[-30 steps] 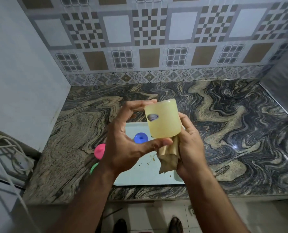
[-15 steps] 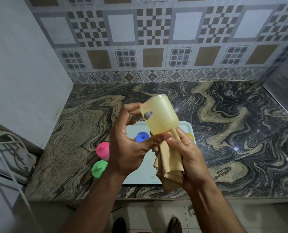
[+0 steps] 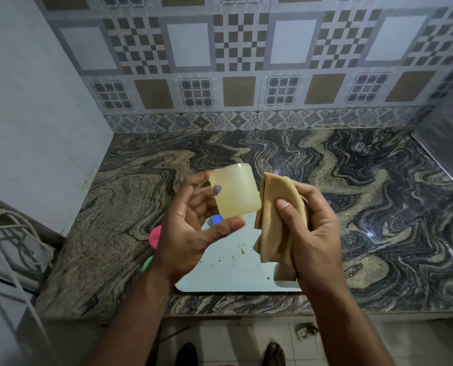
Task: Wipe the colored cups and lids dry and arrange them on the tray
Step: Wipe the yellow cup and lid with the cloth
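Over the marble counter (image 3: 378, 207), above the tray (image 3: 233, 270), the left hand (image 3: 191, 233) grips the yellow cup (image 3: 234, 191) while the right hand (image 3: 310, 228), clutching the cloth (image 3: 275, 215), has pulled out of it, suggesting the inside is wiped.

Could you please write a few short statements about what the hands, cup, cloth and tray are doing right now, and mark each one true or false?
1. The left hand holds the yellow cup. True.
2. The right hand is empty. False: it grips a folded tan cloth.
3. The cloth is stuffed inside the cup. False: it is beside the cup, outside it.
4. The white tray lies on the counter below the hands. True.
5. The yellow cup stands on the tray. False: it is held up in the air above it.
6. A pink item lies off the tray's left side. True.
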A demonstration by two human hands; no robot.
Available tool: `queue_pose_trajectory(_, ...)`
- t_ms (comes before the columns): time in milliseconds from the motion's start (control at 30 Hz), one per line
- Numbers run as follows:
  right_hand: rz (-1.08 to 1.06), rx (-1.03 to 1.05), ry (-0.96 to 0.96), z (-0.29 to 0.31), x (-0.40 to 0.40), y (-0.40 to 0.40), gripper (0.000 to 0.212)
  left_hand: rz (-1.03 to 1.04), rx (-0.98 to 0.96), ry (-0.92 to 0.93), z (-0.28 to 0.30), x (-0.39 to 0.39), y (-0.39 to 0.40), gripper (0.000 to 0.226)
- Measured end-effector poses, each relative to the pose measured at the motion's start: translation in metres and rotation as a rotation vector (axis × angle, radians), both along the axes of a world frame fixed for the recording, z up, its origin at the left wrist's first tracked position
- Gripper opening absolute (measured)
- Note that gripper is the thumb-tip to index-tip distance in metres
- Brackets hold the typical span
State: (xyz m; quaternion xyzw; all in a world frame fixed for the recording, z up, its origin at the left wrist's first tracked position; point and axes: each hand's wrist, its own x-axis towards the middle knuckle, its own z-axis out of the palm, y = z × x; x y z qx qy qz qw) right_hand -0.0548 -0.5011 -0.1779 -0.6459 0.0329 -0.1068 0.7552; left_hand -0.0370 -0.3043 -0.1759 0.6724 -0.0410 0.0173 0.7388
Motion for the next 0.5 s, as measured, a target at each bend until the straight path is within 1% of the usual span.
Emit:
queue_pose_trajectory(133, -0.030, -0.119, -0.081, 0.001, 0.001, 0.007, 0.018, -0.083, 0.010, 0.007, 0.000, -0.003, -0.001, 0.081)
queue_pose_trajectory(233, -0.020, -0.195, -0.099, -0.004, 0.001, 0.016, 0.020, -0.032, -0.021, 0.018, 0.002, -0.003, -0.005, 0.072)
queue_pose_trajectory(300, -0.014, -0.205, -0.100, -0.007, 0.002, 0.020, 0.020, 0.019, 0.010, 0.009, -0.001, 0.001, -0.005, 0.070)
queue_pose_trajectory(400, -0.033, -0.226, -0.097, -0.009, 0.005, 0.020, 0.021, 0.087, 0.106, -0.057, -0.010, 0.012, 0.005, 0.084)
queue_pose_trajectory(433, -0.040, -0.237, -0.089, -0.010, 0.007, 0.018, 0.021, 0.106, 0.170, -0.091, -0.013, 0.018, 0.013, 0.085)
queue_pose_trajectory(500, -0.060, -0.260, -0.071, -0.014, 0.008, 0.013, 0.022, 0.122, 0.346, -0.146, -0.021, 0.033, 0.028, 0.077)
